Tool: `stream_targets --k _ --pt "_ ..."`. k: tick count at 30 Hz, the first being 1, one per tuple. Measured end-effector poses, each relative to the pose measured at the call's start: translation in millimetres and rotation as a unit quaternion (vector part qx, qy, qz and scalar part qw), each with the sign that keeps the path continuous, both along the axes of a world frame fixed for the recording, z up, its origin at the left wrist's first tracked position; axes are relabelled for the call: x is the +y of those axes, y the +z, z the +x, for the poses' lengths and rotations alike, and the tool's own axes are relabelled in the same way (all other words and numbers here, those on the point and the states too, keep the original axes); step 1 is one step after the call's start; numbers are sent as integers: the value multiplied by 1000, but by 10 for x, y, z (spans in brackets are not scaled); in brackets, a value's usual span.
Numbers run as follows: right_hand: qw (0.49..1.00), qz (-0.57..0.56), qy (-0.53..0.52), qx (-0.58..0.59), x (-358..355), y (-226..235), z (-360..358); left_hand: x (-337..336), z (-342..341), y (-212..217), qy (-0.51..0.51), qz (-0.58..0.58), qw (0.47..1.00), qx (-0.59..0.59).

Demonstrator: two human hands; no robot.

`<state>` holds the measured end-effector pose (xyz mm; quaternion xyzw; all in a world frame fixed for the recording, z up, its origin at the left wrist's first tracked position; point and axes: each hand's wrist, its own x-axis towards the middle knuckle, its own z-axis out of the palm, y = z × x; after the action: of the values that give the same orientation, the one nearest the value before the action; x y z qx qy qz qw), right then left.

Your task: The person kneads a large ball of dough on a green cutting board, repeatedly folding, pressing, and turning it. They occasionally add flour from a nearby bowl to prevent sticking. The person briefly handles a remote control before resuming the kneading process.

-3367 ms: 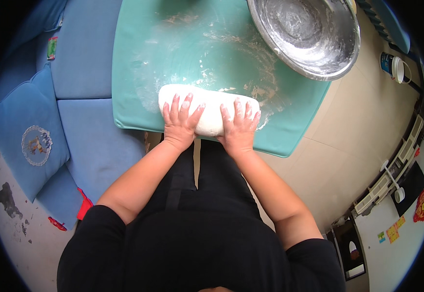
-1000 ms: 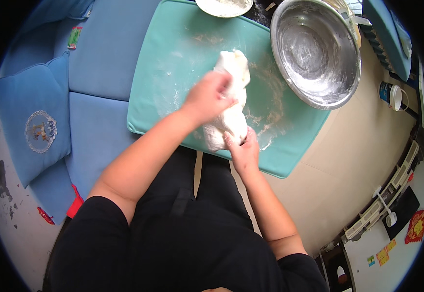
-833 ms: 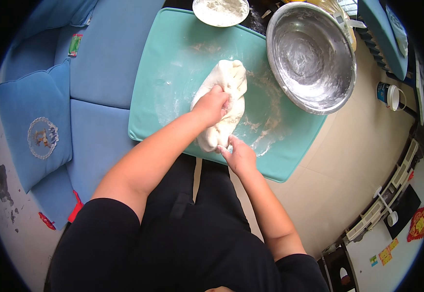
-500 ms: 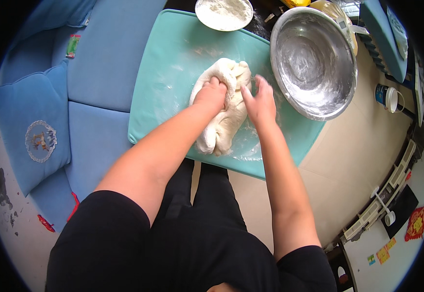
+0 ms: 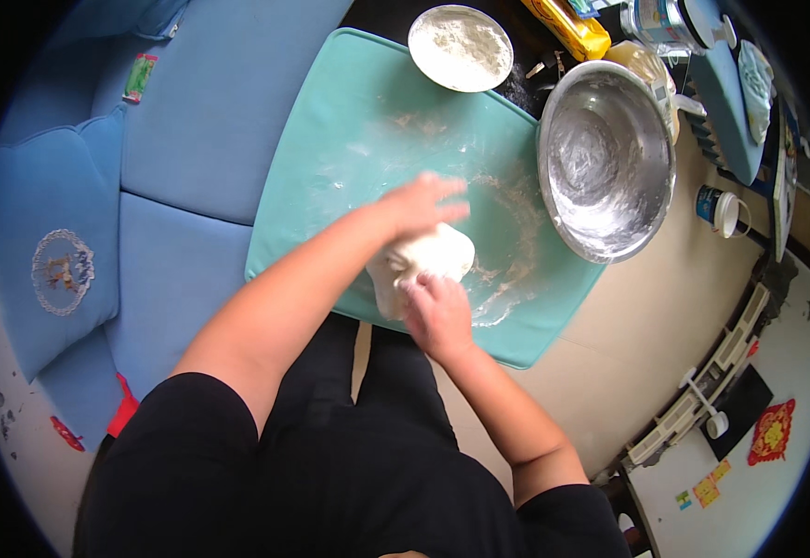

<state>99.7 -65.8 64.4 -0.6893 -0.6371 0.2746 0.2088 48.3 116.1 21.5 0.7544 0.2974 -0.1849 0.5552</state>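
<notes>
A lump of white dough (image 5: 442, 249) lies at the near edge of a turquoise board (image 5: 330, 139) dusted with flour. My left hand (image 5: 416, 205) is just beyond the dough, its fingers stretched apart and slightly blurred, with nothing in them. On the near side, my right hand (image 5: 438, 318) has its fingers curled and pinched onto the dough. Part of the lump is hidden behind both hands.
A white bowl of flour (image 5: 460, 48) stands at the board's far edge. At the right, a large metal basin (image 5: 609, 167) with floury walls overlaps the board. A yellow package (image 5: 567, 28) lies behind it. A blue sofa (image 5: 191, 121) borders the left side.
The dough has gone from a long folded piece to a compact lump nearer me. My left hand has come out of the dough; my right hand has moved nearer me and taken hold of it.
</notes>
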Motion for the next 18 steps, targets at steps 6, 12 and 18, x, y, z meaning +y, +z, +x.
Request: stream_targets --k 6,12,18 --pt "971 53 -233 22 856 -59 762 -691 -244 335 -182 138 974 12" --pt "981 61 -95 -157 2672 -691 1359 -1320 -697 185 -125 312 939 -72" --pt "947 -128 -76 -284 3055 -1069 1328 -1721 -797 -308 -18 444 886 -133"
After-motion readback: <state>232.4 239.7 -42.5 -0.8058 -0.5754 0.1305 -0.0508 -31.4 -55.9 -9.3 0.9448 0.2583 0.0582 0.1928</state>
